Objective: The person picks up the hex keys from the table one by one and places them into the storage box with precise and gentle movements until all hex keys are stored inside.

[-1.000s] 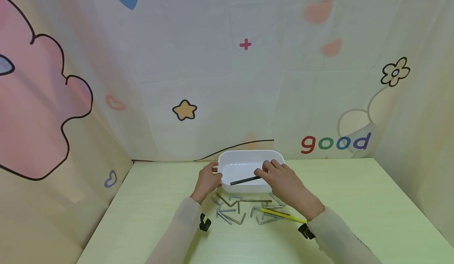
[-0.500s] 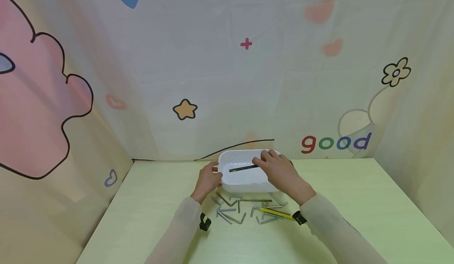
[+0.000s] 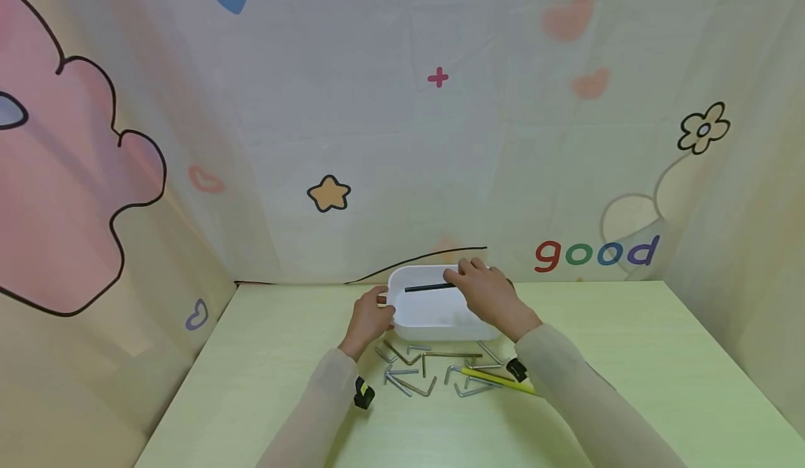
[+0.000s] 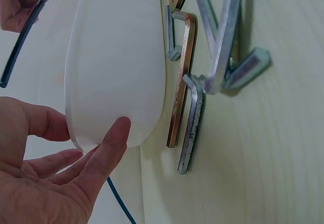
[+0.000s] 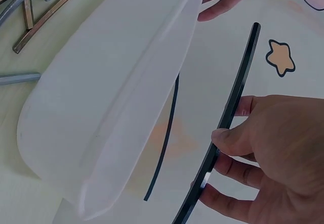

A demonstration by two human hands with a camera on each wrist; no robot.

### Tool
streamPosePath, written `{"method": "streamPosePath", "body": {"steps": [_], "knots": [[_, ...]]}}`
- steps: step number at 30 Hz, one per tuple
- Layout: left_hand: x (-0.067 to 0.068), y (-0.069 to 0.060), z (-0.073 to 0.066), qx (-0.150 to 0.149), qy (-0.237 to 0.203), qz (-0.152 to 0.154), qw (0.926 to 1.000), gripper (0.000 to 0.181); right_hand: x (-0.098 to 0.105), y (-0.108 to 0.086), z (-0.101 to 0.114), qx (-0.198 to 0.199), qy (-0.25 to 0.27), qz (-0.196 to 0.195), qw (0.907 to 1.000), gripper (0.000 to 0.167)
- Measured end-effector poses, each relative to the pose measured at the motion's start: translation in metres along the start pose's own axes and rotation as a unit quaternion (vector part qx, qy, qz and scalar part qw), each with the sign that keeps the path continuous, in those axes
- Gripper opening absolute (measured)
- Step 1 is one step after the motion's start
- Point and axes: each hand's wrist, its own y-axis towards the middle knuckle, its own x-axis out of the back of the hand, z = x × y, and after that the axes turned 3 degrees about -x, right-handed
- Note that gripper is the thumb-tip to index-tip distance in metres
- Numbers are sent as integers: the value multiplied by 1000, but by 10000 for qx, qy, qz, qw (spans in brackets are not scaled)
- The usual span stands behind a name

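Note:
The left hand grips the left end of a white bin; in the left wrist view its thumb and fingers lie on either side of the bin's rim. Above the bin's right part, the right hand pinches a long black hex rod. The right wrist view shows the rod between the thumb and fingers of the right hand, apart from the bin wall. The rod's right part is hidden by the hand in the head view.
Several silver and brass-coloured L-shaped hex keys lie on the table just in front of the bin. A yellow rod-like piece lies among them, partly under the right sleeve. A printed curtain stands behind the table.
The right hand has carried the black rod away from the near side of the bin toward its far rim and slightly left. The left hand has stayed on the bin, which has not moved.

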Motion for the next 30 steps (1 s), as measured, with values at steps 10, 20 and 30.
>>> {"method": "streamPosePath", "body": {"steps": [10, 20, 30], "knots": [[0, 3, -2, 45, -41, -57, 10000, 53, -11, 19, -7, -140, 192, 476, 9986, 24], [-1, 1, 2, 62, -130, -25, 9999, 53, -24, 29, -6, -156, 452, 873, 9950, 23], [-2, 3, 2, -46, -99, -63, 9999, 53, -35, 35, -11, -245, 744, 1149, 9903, 27]]}}
